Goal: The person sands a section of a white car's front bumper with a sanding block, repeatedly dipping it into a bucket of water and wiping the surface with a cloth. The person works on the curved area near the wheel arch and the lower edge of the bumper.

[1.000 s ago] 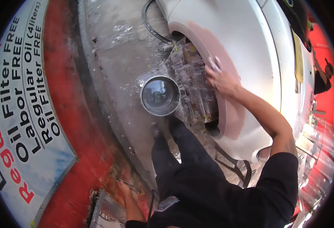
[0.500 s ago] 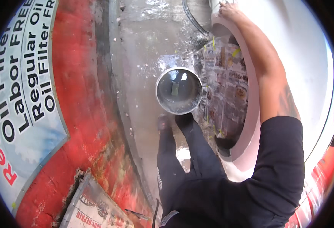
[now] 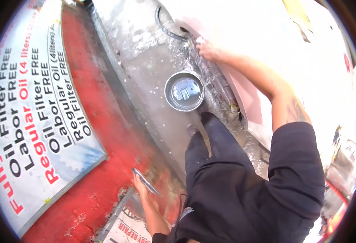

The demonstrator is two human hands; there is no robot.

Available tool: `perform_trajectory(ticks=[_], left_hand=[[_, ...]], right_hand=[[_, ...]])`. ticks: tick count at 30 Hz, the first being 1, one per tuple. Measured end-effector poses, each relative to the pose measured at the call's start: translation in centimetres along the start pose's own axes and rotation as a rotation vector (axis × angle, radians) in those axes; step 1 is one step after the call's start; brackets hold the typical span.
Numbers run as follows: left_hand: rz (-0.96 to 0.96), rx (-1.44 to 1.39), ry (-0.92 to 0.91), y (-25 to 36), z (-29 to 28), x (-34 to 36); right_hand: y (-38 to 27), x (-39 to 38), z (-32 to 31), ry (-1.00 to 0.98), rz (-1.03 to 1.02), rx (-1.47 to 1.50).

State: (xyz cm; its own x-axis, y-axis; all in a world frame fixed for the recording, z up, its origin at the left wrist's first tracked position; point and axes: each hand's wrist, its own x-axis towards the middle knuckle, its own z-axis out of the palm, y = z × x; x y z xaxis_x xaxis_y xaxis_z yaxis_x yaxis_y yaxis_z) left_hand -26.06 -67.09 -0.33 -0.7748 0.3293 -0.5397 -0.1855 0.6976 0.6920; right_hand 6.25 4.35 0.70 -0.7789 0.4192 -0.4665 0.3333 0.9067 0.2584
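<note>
My left hand (image 3: 139,185) is at the lower left beside the red wall, closed on a thin, flat blue-grey piece (image 3: 146,183) seen nearly edge-on; its exact kind is not plain. With the arm stretched forward, my right hand (image 3: 208,51) rests at the edge of the wheel arch on a pale car body (image 3: 263,44). Its fingers are curled, with a small whitish bit at the tips that I cannot make out. In front of my feet stands a round bucket (image 3: 172,103) of greyish water. A small rectangular shape (image 3: 185,94) shows in the water.
Newspaper masking (image 3: 220,87) covers the wheel opening right of the bucket. A dark curved hose or strip (image 3: 159,20) lies on the wet concrete floor (image 3: 145,77). The red wall (image 3: 88,93) on my left carries a large printed banner (image 3: 36,105) and a lower sign (image 3: 123,227).
My view has turned. My right hand shows lower along the wheel arch edge, nearer the bucket. My left hand and its flat piece have come up from the bottom edge into fuller view.
</note>
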Motion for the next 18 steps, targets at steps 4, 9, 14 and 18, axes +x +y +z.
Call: perform_trajectory(ticks=[4,9,14,18], left_hand=[[0.073,0.034,-0.028,5.4,-1.2,0.0],[0.018,0.130,0.022,-4.2,-9.3,4.0],[-0.036,0.079,0.022,-9.6,-11.0,1.1],[-0.073,0.075,0.082,-11.7,-8.1,-4.6]], right_hand=[[-5.9,-8.8,2.5,0.021,0.011,-0.047],[-12.8,-17.9,3.0,0.154,0.027,-0.022],[-16.9,-25.1,6.4,0.239,0.072,0.031],[-18.8,-27.2,8.9,0.262,0.058,0.182]])
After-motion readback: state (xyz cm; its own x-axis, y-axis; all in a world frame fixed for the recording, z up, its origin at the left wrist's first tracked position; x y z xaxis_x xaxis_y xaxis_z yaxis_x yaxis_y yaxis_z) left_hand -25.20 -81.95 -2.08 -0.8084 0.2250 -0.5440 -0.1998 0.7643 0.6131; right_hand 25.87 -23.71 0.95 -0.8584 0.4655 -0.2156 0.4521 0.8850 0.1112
